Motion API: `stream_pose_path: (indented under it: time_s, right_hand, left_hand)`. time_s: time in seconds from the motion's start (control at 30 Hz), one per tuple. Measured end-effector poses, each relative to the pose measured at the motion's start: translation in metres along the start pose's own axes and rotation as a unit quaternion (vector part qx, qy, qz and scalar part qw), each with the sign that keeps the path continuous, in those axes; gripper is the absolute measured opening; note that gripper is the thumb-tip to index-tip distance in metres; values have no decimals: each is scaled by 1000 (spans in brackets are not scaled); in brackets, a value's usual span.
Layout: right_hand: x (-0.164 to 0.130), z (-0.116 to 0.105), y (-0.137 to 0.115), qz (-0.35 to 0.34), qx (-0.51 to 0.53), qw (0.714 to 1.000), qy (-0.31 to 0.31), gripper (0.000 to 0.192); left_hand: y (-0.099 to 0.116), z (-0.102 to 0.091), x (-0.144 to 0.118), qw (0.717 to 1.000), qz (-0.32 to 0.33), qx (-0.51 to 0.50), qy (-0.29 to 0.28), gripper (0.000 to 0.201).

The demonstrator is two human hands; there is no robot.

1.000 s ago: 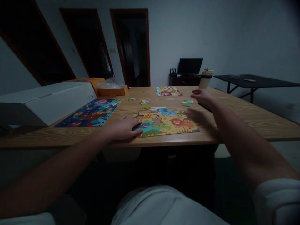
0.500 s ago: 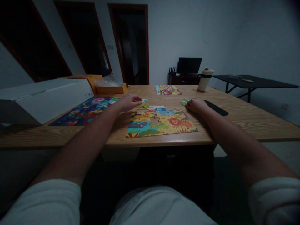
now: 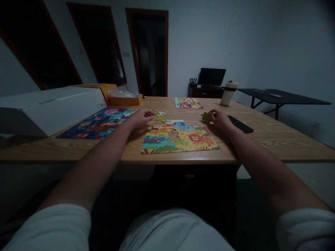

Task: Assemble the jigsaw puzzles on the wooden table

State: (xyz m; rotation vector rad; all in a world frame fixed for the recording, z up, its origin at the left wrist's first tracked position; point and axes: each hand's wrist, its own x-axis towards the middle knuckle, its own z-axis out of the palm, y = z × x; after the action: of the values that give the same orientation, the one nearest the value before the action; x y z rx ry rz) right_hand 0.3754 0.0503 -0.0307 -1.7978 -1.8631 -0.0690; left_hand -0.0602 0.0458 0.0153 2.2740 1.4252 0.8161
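A green puzzle piece (image 3: pixel 206 116) is pinched up off the tabletop. The bright animal puzzle (image 3: pixel 178 138) lies flat by the near edge.

Left hand (image 3: pixel 141 118): a second ago flat on the near left corner of the animal puzzle (image 3: pixel 178 138); now reached past its far left corner, fingertips beside the loose pieces (image 3: pixel 160 115) there
Right hand (image 3: pixel 220 118): a second ago raised and open near the cup; now lowered by the puzzle's far right corner, pinching a green piece (image 3: pixel 206 116) lifted off the tabletop
Phone (image 3: pixel 240 124): earlier hidden under the right arm, now in full view
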Motion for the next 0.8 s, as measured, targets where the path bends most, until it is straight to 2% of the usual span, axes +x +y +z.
stream_pose_path:
  time_s: [0.07,0.13,0.27,0.33,0.43,0.5,0.57,0.63,0.7,0.73,0.8]
  right_hand:
    - [0,0,4,36,95,995,4,32]
    - [0,0,5,65,198,978,-2,29]
    - [2,-6,-12,59,329,942,3,25]
    - [4,-13,-35,27,349,937,0,26]
    - [3,-25,-86,-51,285,957,3,29]
    - [-2,-28,-128,-115,206,971,34,28]
    - [-9,-24,-169,-161,159,973,46,28]
    - [-16,-12,-203,-188,161,969,18,29]
    - [-22,2,-224,-205,239,949,-36,32]
    - [-24,9,-230,-206,299,928,-82,33]
    - [-26,18,-231,-181,424,870,-174,36]
  left_hand:
    - [-1,2,0,1000,7,15,2,33]
    - [-1,4,0,1000,11,25,0,32]
    - [2,8,-1,999,33,-12,0,30]
    - [5,9,0,997,32,-68,9,29]
    - [12,13,2,980,-2,-199,9,34]
    - [17,17,4,956,-17,-291,-24,44]
    - [21,19,4,930,-13,-361,-73,54]
    - [22,20,2,910,-2,-402,-99,58]
    - [19,16,0,906,5,-416,-82,57]
    - [17,14,-2,908,5,-413,-66,56]
    - [13,10,-4,919,3,-391,-43,55]
